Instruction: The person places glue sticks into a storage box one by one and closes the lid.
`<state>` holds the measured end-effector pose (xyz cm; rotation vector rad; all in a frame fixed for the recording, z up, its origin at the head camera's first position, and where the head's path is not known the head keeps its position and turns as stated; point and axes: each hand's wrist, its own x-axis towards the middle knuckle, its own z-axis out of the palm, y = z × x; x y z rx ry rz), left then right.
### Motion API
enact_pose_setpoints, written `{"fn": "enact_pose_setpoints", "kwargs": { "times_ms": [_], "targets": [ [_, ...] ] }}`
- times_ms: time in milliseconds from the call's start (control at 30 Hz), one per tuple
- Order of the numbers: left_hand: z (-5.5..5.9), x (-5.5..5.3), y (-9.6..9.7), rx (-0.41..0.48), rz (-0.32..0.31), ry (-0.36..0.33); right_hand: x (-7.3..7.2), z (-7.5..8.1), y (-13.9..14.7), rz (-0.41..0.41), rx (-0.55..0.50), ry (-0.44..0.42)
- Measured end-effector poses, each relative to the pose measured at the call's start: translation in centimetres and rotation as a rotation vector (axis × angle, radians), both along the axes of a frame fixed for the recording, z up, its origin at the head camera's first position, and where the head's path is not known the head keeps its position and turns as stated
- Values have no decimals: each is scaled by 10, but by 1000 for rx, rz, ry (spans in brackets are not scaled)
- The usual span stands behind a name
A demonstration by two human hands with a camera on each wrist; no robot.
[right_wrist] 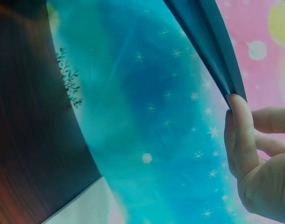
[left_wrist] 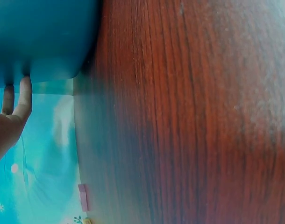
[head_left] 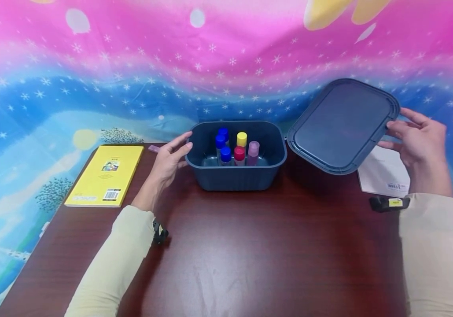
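In the head view, a dark blue-grey plastic bin stands on the table, its top uncovered. Inside it several small capped tubes stand upright: blue, yellow, red and light purple. My left hand touches the bin's left end near the rim, and the left wrist view shows its fingertips against the outer wall. To the right, my right hand pinches the edge of the matching lid, which is raised and tilted beside the bin.
A yellow book lies at the table's left edge. Partly behind the lid and right hand is a white book. A small purple piece lies near the back edge. Patterned cloth hangs behind the dark wooden table.
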<state>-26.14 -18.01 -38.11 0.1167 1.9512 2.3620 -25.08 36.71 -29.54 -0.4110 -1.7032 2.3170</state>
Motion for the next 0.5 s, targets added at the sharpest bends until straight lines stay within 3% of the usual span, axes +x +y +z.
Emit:
{"fn": "enact_pose_setpoints", "kwargs": {
  "times_ms": [200,500],
  "targets": [
    [3,0,1,-11,13,-6,4,4,-7,13,-42,20],
    [3,0,-3,-20,-24,-21,6,7,-31,52,-36,72]
  ]
}}
